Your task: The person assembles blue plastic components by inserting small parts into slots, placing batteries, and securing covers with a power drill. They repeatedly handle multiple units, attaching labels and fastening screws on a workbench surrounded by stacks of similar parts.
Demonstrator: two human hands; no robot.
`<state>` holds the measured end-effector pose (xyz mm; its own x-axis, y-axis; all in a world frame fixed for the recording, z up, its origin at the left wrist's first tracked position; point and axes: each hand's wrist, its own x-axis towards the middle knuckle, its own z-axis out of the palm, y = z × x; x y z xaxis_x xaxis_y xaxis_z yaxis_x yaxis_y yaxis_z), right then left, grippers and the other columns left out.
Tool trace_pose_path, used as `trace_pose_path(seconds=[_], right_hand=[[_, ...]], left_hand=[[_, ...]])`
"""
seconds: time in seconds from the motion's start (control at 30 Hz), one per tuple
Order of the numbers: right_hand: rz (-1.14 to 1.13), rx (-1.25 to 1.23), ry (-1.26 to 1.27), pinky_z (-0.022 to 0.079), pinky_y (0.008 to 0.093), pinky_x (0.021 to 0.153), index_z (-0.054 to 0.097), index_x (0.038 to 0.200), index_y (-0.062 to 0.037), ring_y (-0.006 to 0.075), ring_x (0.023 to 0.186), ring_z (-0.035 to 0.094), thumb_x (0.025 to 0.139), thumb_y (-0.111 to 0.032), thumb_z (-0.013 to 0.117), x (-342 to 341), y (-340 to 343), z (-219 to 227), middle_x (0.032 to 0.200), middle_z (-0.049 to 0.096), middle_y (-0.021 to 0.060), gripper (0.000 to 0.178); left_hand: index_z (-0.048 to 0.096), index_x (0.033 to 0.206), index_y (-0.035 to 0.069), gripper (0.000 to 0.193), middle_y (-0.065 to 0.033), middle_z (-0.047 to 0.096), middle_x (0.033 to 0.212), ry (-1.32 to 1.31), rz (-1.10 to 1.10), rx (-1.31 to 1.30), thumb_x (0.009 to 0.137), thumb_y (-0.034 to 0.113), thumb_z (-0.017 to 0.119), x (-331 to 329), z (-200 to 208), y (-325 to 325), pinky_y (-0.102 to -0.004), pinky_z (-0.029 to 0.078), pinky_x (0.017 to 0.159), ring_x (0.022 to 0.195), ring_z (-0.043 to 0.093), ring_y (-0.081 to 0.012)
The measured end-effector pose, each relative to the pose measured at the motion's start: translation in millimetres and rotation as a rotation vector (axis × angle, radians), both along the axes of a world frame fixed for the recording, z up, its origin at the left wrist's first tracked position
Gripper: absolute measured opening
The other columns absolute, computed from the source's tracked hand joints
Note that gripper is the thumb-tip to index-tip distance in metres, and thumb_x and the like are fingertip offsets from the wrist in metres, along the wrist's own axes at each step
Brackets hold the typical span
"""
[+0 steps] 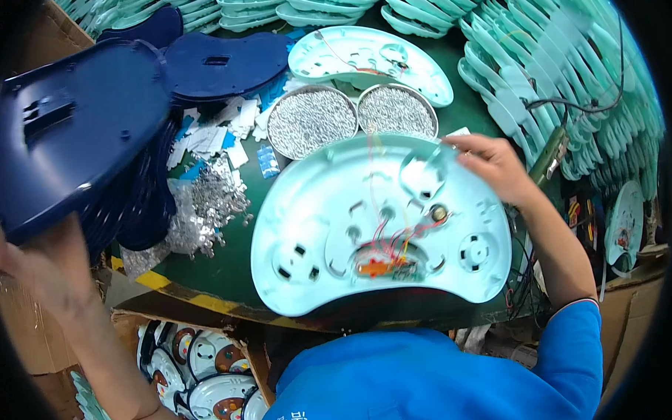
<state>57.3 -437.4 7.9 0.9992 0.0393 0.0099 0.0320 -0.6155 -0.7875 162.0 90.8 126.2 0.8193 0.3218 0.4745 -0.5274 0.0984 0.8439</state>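
My left hand (45, 257) grips the near edge of a dark blue kidney-shaped plastic cover (96, 122), its fingers partly hidden beneath it. The cover is raised and tilted at the left, over a stack of similar dark blue covers (140, 206). In front of me is a mint-green curved plastic shell (313, 203), hollow side up. Red and yellow wires run across it to a small circuit board (405, 269) with an orange part. My right hand (493, 164) is closed at the shell's upper right rim, fingertips slightly blurred.
Two round tins (312, 122) (397, 111) of small metal pieces stand behind the shell, before another mint-green shell (375, 57). Stacked mint-green shells (561, 84) line the back and right. Loose metal parts (210, 203) lie left; a box of finished-looking units (201, 370) sits below the table edge.
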Motion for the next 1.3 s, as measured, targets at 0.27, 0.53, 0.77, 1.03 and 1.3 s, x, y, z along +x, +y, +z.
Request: trace_pose_path(seconds=[0.27,0.53,0.77,1.03,1.3], right_hand=[[0.209,-0.268,-0.188,0.051,0.0334,0.080,0.066,0.122,-0.0087,0.0238,0.092,0.061,0.088,-0.003,0.065,11,26,-51,0.095,0.061,0.0094,0.035],[0.018,-0.356,-0.652,0.049,0.0407,0.074,0.062,0.097,-0.0051,0.0301,0.085,0.062,0.084,-0.033,0.074,35,119,-47,0.088,0.063,0.0119,0.033],[0.018,-0.166,-0.416,0.049,0.0383,0.071,0.065,0.088,-0.0013,0.0271,0.071,0.066,0.086,-0.025,0.071,72,157,-66,0.079,0.069,0.0129,0.025],[0.161,1.144,0.336,0.056,0.0282,0.080,0.063,0.112,0.0036,0.0157,0.087,0.068,0.093,-0.012,0.067,-25,190,-6,0.097,0.068,0.0099,0.025],[0.206,0.784,0.295,0.054,0.0268,0.067,0.068,0.110,-0.0003,0.0133,0.079,0.067,0.093,-0.006,0.063,-44,203,-2,0.093,0.069,0.0072,0.018]], left_hand=[[0.033,0.147,0.009,0.085,-0.0117,0.042,0.140,0.089,-0.094,-0.313,0.083,0.051,0.071,-76,-53,-73,-0.0448,0.034,0.114,0.132,0.041,-0.0274],[0.034,0.147,0.009,0.089,-0.0117,0.042,0.142,0.221,-0.228,-0.277,0.080,0.057,0.070,-151,-125,-41,-0.0455,0.035,0.112,0.132,0.042,-0.0271],[0.035,0.146,0.007,0.087,-0.0137,0.047,0.136,0.419,-0.404,-0.254,0.083,0.062,0.062,-168,-139,-63,-0.0436,0.041,0.106,0.125,0.048,-0.0272],[0.036,0.144,0.004,0.087,-0.0159,0.053,0.129,0.645,-0.615,-0.244,0.085,0.067,0.053,-162,-127,-73,-0.0413,0.047,0.099,0.117,0.055,-0.0272],[0.037,0.143,0.002,0.089,-0.0181,0.059,0.122,0.799,-0.765,-0.174,0.088,0.071,0.044,-153,-105,-93,-0.0391,0.053,0.091,0.108,0.062,-0.0272]])
